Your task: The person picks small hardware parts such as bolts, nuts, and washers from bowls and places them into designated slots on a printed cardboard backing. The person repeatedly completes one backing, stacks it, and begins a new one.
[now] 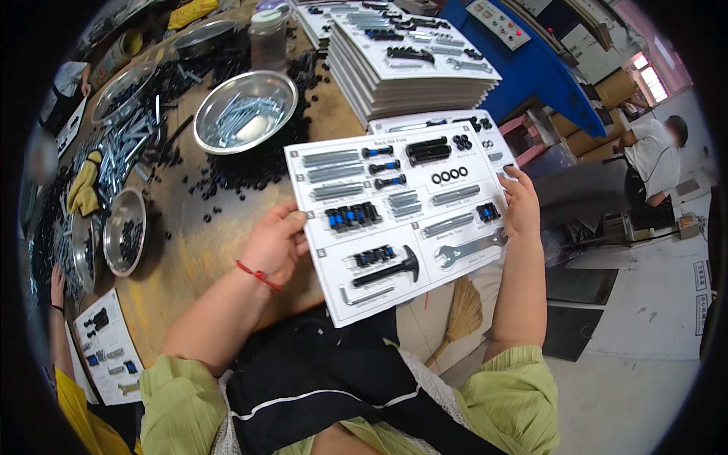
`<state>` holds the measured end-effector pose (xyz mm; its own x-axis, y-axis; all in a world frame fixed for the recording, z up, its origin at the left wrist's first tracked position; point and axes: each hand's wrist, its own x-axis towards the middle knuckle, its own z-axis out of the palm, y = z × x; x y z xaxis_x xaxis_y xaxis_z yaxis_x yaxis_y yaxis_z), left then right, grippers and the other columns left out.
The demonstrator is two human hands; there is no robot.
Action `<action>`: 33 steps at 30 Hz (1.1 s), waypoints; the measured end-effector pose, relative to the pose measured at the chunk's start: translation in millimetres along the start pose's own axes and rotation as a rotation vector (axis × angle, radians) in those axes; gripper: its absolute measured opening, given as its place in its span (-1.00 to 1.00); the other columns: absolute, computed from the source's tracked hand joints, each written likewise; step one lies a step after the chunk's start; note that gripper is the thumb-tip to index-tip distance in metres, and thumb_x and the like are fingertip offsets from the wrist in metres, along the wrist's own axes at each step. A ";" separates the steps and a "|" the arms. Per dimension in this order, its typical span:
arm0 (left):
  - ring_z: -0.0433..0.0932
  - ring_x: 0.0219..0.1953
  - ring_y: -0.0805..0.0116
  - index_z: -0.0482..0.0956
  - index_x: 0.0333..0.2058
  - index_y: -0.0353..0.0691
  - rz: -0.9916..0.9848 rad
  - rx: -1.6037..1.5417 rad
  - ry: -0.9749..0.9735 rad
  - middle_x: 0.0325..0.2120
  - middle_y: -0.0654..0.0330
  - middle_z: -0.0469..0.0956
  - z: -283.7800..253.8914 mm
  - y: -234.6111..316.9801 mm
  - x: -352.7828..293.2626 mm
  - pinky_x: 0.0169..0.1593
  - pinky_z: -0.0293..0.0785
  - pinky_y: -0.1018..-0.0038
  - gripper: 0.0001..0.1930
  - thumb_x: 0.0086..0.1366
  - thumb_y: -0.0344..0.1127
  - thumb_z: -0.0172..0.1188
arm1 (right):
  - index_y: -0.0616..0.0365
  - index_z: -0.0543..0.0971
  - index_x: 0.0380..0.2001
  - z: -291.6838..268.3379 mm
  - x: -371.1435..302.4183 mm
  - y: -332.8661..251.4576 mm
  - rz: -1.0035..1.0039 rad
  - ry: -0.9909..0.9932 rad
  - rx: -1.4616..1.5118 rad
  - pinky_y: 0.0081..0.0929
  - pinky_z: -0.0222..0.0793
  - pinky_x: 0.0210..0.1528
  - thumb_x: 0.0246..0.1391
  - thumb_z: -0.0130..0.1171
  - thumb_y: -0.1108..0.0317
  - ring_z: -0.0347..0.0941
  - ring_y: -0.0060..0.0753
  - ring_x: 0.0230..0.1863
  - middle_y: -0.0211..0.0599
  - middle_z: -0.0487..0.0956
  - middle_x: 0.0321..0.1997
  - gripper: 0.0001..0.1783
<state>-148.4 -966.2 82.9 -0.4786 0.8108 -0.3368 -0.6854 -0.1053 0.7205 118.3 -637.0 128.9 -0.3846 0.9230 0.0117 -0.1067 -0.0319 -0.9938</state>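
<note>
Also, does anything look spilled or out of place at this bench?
Yes, mildly: small black parts lie strewn on the table around the metal bowl, and a yellow glove lies among loose silver rods. Both look untidy, as if spilled or left there. The white card shows no obvious damage.

Left fingers [290,220] and right fingers [521,183] hold a card [398,231] near silvery pieces [241,118], perhaps bolts.

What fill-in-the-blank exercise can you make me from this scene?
The wristband by the left hand is ____. The left hand and right hand hold a white card. Its silver wrench lies toward the lower ____ corner. The cabinet behind the stack of cards is ____.

Missing words: red; right; blue.
</note>
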 end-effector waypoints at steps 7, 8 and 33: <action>0.60 -0.05 0.29 0.32 0.11 -0.38 -0.006 -0.026 -0.102 -0.05 0.06 0.55 -19.6 -21.2 23.3 0.06 0.57 0.38 -0.68 0.42 -0.47 -0.07 | 0.30 0.31 0.20 1.9 -13.2 -4.8 -0.080 0.057 -0.095 -0.42 0.41 0.06 0.15 0.00 0.35 0.53 -0.25 -0.02 0.04 0.55 0.06 -0.46; 0.59 -0.05 0.28 0.32 0.10 -0.39 0.004 -0.025 -0.115 -0.04 0.05 0.54 -22.6 -20.8 23.7 0.05 0.57 0.39 -0.70 0.43 -0.47 -0.09 | 0.29 0.33 0.18 4.7 -10.2 -1.6 -0.099 0.065 -0.069 -0.45 0.44 0.00 0.14 0.02 0.37 0.54 -0.30 -0.06 -0.03 0.56 0.00 -0.47; 0.56 -0.48 0.53 0.55 -0.09 -0.44 0.253 0.723 -0.215 -0.46 0.21 0.61 -81.7 23.1 -11.1 -0.38 0.49 0.58 -0.68 0.28 -0.33 0.27 | 0.27 0.46 0.14 53.5 -23.2 8.2 -0.585 0.154 -0.542 -0.38 0.29 0.15 0.08 0.22 0.37 0.40 -0.33 0.14 -0.15 0.51 0.12 -0.47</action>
<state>-203.7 -1024.6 53.7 -0.4053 0.9133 -0.0395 -0.0086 0.0394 0.9992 77.3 -679.2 126.3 -0.2692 0.7762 0.5702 0.2222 0.6261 -0.7474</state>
